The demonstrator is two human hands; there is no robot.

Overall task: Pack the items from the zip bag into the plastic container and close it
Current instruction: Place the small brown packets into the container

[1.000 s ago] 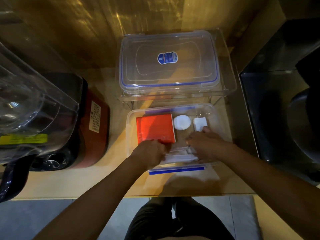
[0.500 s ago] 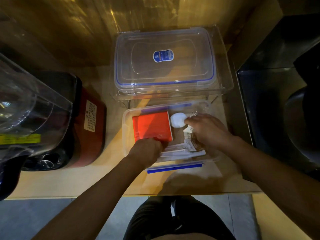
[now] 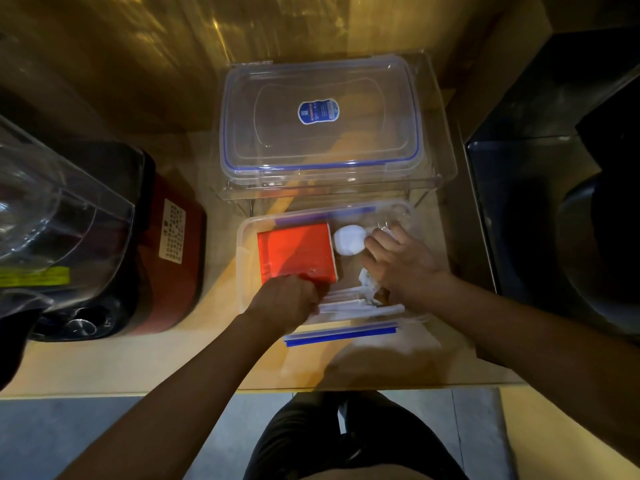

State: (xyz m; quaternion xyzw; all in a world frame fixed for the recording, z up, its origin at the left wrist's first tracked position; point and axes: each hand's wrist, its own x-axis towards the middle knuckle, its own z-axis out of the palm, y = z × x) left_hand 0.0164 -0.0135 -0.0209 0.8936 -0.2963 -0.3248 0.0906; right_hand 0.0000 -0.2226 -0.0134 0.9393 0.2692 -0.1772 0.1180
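The clear plastic container (image 3: 243,247) stands open in the middle of the table. Inside lie a red box (image 3: 296,249) on the left, a round white item (image 3: 348,239), flat white packets (image 3: 349,304) along the near side and a small brown piece (image 3: 381,294). My left hand (image 3: 285,301) is closed on the red box's near edge. My right hand (image 3: 398,263) lies inside the container's right half with its fingers spread, covering a white block. The zip bag (image 3: 341,335), with a blue strip, lies flat in front of the container. The lid (image 3: 322,147) rests on a clear stand behind.
A blender with a clear jug (image 3: 59,216) and a red-and-black base (image 3: 173,271) fills the left side. A dark appliance (image 3: 561,209) stands close on the right. A wooden wall (image 3: 138,64) backs the table, whose front edge (image 3: 173,393) runs below my arms.
My right hand has moved from the container's near side further in and now covers the white block. My left hand has stayed at the red box.
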